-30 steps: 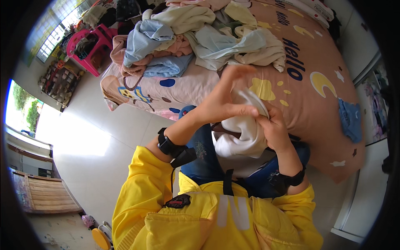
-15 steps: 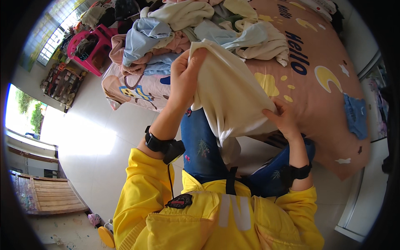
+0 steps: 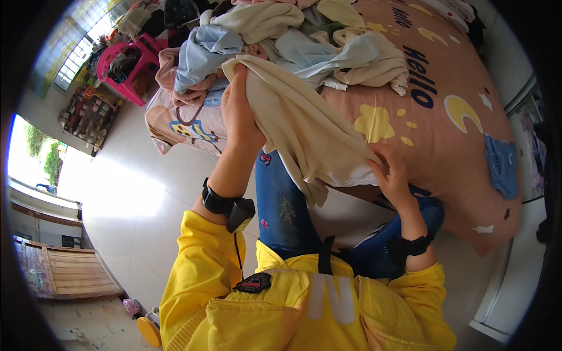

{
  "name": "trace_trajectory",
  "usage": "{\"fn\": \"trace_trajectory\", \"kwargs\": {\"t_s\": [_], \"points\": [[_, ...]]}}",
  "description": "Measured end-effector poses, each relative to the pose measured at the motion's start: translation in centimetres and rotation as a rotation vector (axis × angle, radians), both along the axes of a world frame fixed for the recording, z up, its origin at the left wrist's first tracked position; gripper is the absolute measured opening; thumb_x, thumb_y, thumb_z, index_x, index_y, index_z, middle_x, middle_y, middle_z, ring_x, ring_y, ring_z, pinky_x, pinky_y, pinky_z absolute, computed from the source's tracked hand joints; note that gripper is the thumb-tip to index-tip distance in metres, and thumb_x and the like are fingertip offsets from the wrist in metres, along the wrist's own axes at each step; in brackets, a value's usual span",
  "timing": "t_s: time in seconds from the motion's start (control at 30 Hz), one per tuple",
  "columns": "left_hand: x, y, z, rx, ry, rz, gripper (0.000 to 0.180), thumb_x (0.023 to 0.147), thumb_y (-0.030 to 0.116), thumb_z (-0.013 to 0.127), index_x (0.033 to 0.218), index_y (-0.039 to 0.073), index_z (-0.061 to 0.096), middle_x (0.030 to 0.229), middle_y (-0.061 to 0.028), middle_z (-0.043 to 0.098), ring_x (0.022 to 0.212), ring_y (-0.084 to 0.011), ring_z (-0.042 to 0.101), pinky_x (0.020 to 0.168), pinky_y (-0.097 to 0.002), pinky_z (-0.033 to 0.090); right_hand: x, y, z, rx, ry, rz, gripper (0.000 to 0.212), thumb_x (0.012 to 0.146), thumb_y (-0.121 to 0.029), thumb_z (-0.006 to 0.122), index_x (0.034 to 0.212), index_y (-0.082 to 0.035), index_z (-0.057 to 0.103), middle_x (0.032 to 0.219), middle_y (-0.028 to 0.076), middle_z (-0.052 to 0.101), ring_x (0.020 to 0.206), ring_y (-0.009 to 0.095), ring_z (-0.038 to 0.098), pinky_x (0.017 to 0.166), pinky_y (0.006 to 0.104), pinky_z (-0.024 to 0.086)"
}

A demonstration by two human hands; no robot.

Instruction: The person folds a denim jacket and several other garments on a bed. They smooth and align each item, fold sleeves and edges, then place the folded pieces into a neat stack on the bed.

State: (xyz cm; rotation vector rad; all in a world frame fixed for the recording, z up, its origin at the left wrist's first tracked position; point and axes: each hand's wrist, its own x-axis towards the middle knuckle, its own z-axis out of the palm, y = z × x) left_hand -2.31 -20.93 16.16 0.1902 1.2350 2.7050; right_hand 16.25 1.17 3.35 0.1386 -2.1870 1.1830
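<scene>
Holding: left hand (image 3: 238, 111) on the cloth's (image 3: 298, 117) upper left end, right hand (image 3: 395, 178) pinching its right end
Cloth: cream, draped between both hands, above the legs (image 3: 282, 213)
Bed (image 3: 436, 155): clothes (image 3: 263, 26) heaped on it, blue garment (image 3: 501, 165) near its right edge

Cream cloth (image 3: 304, 126): bunched up a second ago, now drawn out long on a slant.
Left hand (image 3: 239, 120): spread-fingered a second ago, now gripping the upper end, farther left than half a second earlier.
</scene>
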Motion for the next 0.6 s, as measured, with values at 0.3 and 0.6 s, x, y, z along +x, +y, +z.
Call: {"fn": "trace_trajectory", "kwargs": {"t_s": [0.3, 0.6], "points": [[0.3, -0.6, 0.0, 0.030, 0.041, -0.070, 0.031, 0.098, 0.032, 0.060, 0.113, 0.005, 0.062, 0.101, -0.0069, 0.068, 0.085, -0.0189, 0.069, 0.074, -0.0341, 0.059, -0.1, -0.5, 0.2, 0.195, -0.106, 0.061, 0.029, 0.084, 0.010, 0.063, 0.110, -0.003, 0.065, 0.101, 0.005, 0.062, 0.072, 0.015, 0.055, 0.060, 0.0255, 0.043], [0.5, -1.9, 0.3, 0.083, 0.090, -0.090, 0.039, 0.097, 0.033, 0.059, 0.125, 0.006, 0.059, 0.112, -0.0095, 0.067, 0.097, -0.0216, 0.067, 0.082, -0.0368, 0.058, 0.0, -0.2, -0.8, 0.151, -0.304, 0.101, 0.015, 0.086, 0.001, 0.065, 0.101, 0.004, 0.066, 0.093, 0.011, 0.062, 0.072, 0.021, 0.059, 0.064, 0.0298, 0.045]]}}
